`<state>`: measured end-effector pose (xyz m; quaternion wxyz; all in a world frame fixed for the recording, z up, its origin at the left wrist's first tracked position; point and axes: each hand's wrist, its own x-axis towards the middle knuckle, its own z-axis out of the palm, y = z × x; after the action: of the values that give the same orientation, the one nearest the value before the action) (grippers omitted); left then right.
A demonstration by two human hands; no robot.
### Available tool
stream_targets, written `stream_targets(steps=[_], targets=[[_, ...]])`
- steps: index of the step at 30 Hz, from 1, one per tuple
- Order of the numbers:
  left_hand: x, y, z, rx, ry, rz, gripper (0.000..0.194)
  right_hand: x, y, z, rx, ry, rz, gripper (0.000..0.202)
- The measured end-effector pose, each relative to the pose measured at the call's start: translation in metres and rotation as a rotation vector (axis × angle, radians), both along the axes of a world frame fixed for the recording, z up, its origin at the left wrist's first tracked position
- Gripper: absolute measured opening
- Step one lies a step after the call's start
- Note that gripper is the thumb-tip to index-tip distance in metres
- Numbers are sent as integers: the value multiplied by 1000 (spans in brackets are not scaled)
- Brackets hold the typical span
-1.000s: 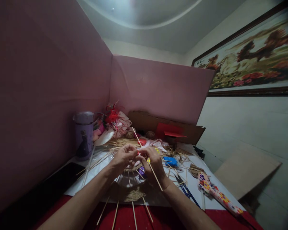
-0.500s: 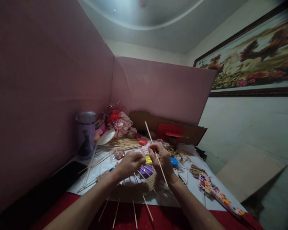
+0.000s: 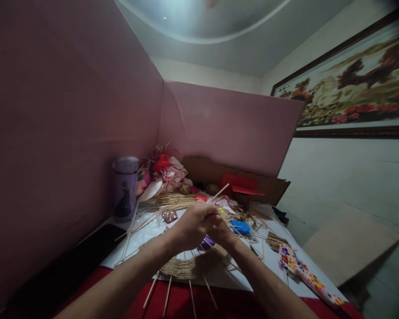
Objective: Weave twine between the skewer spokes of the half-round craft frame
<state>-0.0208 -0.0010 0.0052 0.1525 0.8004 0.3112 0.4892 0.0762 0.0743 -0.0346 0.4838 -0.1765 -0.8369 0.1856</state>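
Note:
My left hand (image 3: 191,225) and my right hand (image 3: 221,230) are pressed together over the middle of the table, fingers closed. A thin wooden stick (image 3: 220,192) slants up to the right from behind them. Both hands appear closed round it, though its lower part is hidden. Beneath my wrists lies a round band of woven twine (image 3: 182,268), with several thin sticks (image 3: 168,294) poking outward over the front edge. A purple packet (image 3: 206,242) shows inside the ring, partly covered by my hands.
A blue packet (image 3: 241,227) lies right of my hands, a brown packet (image 3: 169,215) to the left. Loose sticks (image 3: 176,200) are heaped behind. A purple tumbler (image 3: 125,188) stands at the left. A flowered glue gun-like object (image 3: 307,274) lies at the right edge.
My hands have come together; they were apart before. The stick in my right hand has turned from leaning left to leaning right. The view has shifted slightly.

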Motion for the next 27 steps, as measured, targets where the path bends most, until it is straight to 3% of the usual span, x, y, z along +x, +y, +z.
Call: stream_targets(steps=[4,6,8,11,15,19,21,24,27], targets=[[-23,4,5,41,-138,34,10,13,0,11,-94,78,12,18],[-46,16,6,-71,-301,225,19,20,2,13,-194,167,-36,17],[-70,32,3,-268,-262,392,24,26,6,11,-300,244,-64,17],[-92,53,-11,-355,-154,376,24,30,18,1,-480,386,-106,16],[-84,55,-38,-360,19,273,33,30,34,-13,-584,508,-157,14],[-65,46,-53,-343,194,274,22,32,39,-19,-595,538,-195,17],[-64,46,-48,-327,246,343,26,35,38,-21,-594,546,-224,20],[-75,52,-29,-289,297,519,29,40,34,-22,-585,563,-269,23],[-95,63,-8,-288,375,730,17,43,32,-22,-572,583,-307,26]])
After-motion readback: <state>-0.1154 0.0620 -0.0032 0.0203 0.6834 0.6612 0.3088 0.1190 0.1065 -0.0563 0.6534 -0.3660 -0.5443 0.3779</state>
